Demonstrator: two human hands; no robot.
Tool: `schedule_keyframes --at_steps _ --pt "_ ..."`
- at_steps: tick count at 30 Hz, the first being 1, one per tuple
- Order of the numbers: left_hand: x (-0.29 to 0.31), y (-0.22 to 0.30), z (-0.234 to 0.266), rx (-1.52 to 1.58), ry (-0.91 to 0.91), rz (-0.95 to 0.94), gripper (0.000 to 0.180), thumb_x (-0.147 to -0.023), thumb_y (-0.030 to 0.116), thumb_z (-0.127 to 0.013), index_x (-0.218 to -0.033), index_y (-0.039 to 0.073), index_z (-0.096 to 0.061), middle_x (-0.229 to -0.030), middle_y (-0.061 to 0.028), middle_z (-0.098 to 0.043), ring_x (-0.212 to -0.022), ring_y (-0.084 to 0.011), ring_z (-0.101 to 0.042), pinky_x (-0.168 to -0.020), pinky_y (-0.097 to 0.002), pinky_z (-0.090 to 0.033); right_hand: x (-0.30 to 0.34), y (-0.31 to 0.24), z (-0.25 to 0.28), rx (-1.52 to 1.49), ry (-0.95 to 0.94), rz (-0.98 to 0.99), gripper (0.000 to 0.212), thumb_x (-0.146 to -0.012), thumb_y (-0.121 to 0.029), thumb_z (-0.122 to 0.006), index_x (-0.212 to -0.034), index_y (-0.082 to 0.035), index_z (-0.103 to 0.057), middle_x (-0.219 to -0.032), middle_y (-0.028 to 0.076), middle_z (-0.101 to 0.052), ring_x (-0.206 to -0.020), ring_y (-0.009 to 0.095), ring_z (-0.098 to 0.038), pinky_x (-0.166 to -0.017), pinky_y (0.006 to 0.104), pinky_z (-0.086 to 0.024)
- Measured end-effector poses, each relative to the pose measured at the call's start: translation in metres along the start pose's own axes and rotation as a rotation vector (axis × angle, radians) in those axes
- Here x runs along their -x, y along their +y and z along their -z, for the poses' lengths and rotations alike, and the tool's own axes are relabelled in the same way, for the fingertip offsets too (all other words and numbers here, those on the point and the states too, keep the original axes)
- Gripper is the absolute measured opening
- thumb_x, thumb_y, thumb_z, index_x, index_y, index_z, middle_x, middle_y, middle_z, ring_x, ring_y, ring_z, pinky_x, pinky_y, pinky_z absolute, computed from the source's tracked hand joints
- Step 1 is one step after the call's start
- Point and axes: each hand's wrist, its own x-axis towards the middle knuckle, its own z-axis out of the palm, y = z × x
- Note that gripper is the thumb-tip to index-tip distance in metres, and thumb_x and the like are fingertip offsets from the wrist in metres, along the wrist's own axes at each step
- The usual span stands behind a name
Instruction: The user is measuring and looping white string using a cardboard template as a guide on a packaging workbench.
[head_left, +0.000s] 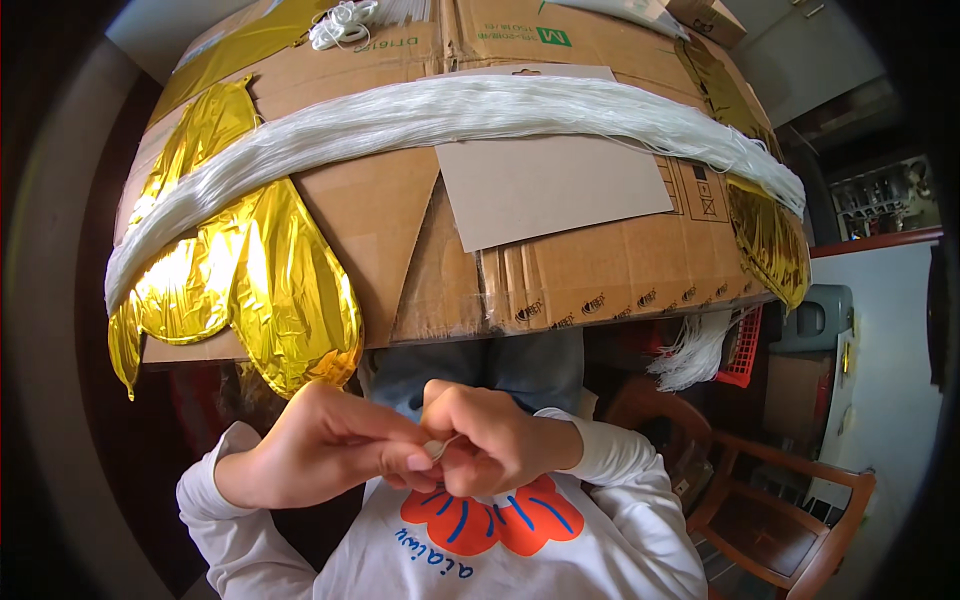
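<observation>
Close together in front of my chest, both hands pinch a small bit of white cord [436,449]. My left hand [335,445] closes thumb and fingers on it, while my right hand [490,435] has its fingers curled round the other side. A fine end of the cord sticks out between the hands; the rest is hidden by my fingers. Beyond them a long thick bundle of white strands [440,112] lies across the cardboard [400,240], from the left edge to the right. A flat grey-beige card [555,195] lies partly under the bundle.
Gold foil pieces [290,270] hang over the cardboard's left side, and another gold foil piece [770,240] over its right. A small white cord coil [342,25] lies at the back. Below on the right are a white strand tassel [695,350], a red basket [740,345] and a wooden chair [790,510].
</observation>
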Motion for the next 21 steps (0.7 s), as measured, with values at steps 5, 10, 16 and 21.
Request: schedule_keyframes --at_steps 5,10,16,21 --pt "0.008 -0.001 0.001 -0.494 0.053 -0.384 0.013 -0.069 0.007 -0.058 -0.079 -0.002 -0.055 -0.065 -0.0102 -0.057 -0.059 -0.0163 -0.056 -0.051 -0.0225 -0.044 -0.008 0.001 -0.005 0.043 -0.025 0.15 0.022 -0.059 0.003 -0.048 -0.077 -0.003 -0.036 -0.065 0.008 -0.037 -0.046 0.02 -0.039 -0.04 0.0274 -0.034" --pt "0.004 -0.013 0.001 -0.611 0.129 -0.78 0.013 -0.068 0.008 -0.059 -0.078 0.0 -0.055 -0.063 -0.0093 -0.055 -0.053 -0.0198 -0.055 -0.045 -0.0241 -0.042 -0.017 -0.005 -0.001 0.175 -0.061 0.325 0.026 -0.059 0.003 -0.051 -0.079 -0.003 -0.037 -0.066 0.007 -0.037 -0.045 0.02 -0.038 -0.037 0.0272 -0.033" --pt "-0.001 -0.008 0.004 -0.248 -0.086 -0.531 0.017 -0.077 0.009 -0.048 -0.088 -0.004 -0.051 -0.074 -0.0127 -0.054 -0.063 -0.0208 -0.054 -0.054 -0.0251 -0.041 -0.02 -0.015 0.015 0.092 -0.103 0.246 0.029 -0.06 -0.003 -0.061 -0.078 -0.005 -0.038 -0.065 0.006 -0.038 -0.043 0.018 -0.037 -0.035 0.0238 -0.032" --pt "-0.004 -0.001 0.004 -0.26 -0.25 -0.304 0.03 -0.084 0.018 -0.036 -0.101 -0.006 -0.042 -0.083 -0.0147 -0.051 -0.074 -0.018 -0.051 -0.065 -0.0251 -0.039 -0.012 -0.02 0.02 0.522 -0.056 0.207 0.026 -0.059 -0.009 -0.062 -0.071 -0.003 -0.04 -0.067 0.007 -0.039 -0.045 0.015 -0.042 -0.037 0.0221 -0.036"
